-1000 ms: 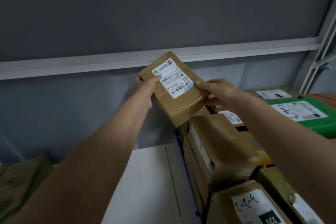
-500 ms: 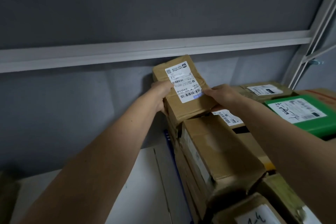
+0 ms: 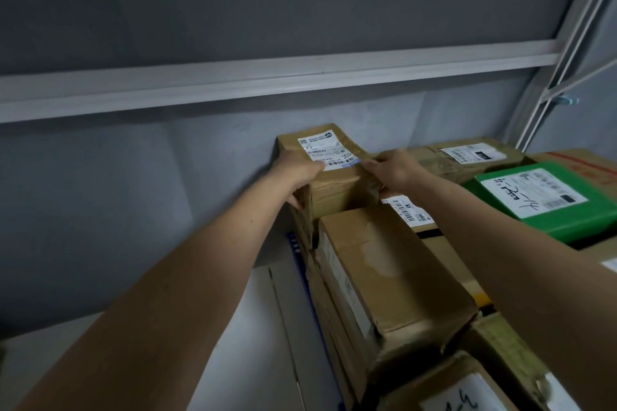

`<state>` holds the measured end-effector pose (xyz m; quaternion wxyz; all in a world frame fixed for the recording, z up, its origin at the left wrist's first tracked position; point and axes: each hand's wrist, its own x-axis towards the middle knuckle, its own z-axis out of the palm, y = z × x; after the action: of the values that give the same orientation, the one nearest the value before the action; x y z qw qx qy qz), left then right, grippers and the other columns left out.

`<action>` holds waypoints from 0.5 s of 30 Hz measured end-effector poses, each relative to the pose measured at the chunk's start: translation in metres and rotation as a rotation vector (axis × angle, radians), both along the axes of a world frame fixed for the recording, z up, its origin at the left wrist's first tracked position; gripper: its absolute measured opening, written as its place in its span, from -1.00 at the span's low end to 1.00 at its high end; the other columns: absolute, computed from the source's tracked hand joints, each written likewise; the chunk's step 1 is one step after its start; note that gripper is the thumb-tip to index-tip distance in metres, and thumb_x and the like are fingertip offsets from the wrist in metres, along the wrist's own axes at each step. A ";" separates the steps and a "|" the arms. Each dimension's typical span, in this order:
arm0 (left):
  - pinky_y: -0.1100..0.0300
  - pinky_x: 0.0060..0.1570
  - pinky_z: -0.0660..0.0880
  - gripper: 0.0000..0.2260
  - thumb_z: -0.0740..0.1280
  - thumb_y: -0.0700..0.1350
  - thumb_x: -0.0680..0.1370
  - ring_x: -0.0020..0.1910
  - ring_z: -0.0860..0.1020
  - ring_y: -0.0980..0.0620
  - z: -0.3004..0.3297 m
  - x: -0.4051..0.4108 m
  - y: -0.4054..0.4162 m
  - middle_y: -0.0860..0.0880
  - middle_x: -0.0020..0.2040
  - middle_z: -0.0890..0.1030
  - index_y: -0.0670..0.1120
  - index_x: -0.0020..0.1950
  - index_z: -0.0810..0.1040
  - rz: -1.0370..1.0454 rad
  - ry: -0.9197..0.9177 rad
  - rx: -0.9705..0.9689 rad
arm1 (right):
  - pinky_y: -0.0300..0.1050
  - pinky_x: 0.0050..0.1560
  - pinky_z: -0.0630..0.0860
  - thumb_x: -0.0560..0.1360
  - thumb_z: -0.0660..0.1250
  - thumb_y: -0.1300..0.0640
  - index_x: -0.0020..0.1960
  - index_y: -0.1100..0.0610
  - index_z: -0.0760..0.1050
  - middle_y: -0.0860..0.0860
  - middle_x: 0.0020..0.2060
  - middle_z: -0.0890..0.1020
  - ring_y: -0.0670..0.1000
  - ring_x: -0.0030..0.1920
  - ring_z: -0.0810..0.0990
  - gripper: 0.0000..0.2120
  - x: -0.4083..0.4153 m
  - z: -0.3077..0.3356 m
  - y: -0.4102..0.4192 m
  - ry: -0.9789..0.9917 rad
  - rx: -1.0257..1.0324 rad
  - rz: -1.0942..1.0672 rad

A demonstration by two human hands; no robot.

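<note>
Two cartons sat closest to the camera in the lower right: a brown box with a handwritten label [image 3: 444,384], cut off by the bottom edge, and just above it a big dented cardboard carton [image 3: 397,280]. Left of them, lower centre, was a white shelf board [image 3: 257,327]. Both forearms ran up from the bottom corners and met mid-frame, right behind the dented carton. There the small brown parcel [image 3: 337,200] sat on top of the stack with its shipping label [image 3: 329,152] facing up and its far end close to the grey wall [image 3: 133,210]. The left hand [image 3: 297,177] gripped its left side, thumb on top touching the label's edge and fingers curled round the side. The right hand [image 3: 395,168] pinched the right edge, fingertips on top by the label and thumb lower down. Couldn't tell if its full weight was resting there. Off to the right, a green parcel [image 3: 547,210] with black marker scrawled on its label lay flat, and behind it was another taped brown carton [image 3: 467,157]. Furthest back, a pale metal shelf rail [image 3: 267,83] crossed the upper half.
</note>
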<state>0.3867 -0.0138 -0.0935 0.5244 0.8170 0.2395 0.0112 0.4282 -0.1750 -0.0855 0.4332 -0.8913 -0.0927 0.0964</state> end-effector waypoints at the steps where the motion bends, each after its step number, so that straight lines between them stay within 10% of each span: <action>1: -0.18 -0.10 0.61 -0.53 0.37 -0.01 0.53 0.20 0.52 -0.22 -0.001 0.000 0.000 -0.14 0.32 0.49 -0.05 0.41 0.39 -0.010 0.003 0.040 | 0.13 0.01 0.61 0.59 0.24 0.05 0.11 0.38 0.51 0.30 -0.10 0.63 0.27 -0.14 0.64 -0.63 0.002 -0.002 -0.001 0.010 -0.001 0.000; 11: -0.14 -0.15 0.63 -0.46 0.45 0.04 0.46 0.12 0.57 -0.20 -0.010 0.000 -0.002 -0.14 0.28 0.52 -0.05 0.40 0.41 -0.023 0.034 0.171 | -0.11 -0.21 0.49 0.57 0.26 -0.01 0.22 0.24 0.45 0.07 -0.23 0.52 0.05 -0.24 0.51 -0.64 0.004 -0.013 0.000 -0.071 -0.243 0.062; 15: -0.03 -0.08 0.63 -0.48 0.36 0.12 0.51 0.12 0.56 -0.14 -0.008 -0.005 -0.001 -0.10 0.29 0.52 -0.04 0.41 0.39 -0.007 -0.019 0.288 | 0.02 0.14 0.43 0.57 0.23 -0.07 0.36 0.23 0.33 0.19 0.21 0.45 0.18 0.17 0.47 -0.51 -0.009 -0.005 -0.001 -0.246 -0.424 0.101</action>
<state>0.3819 -0.0151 -0.1018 0.4042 0.8844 0.2274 0.0514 0.4197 -0.1758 -0.0905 0.2166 -0.9616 -0.1668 0.0259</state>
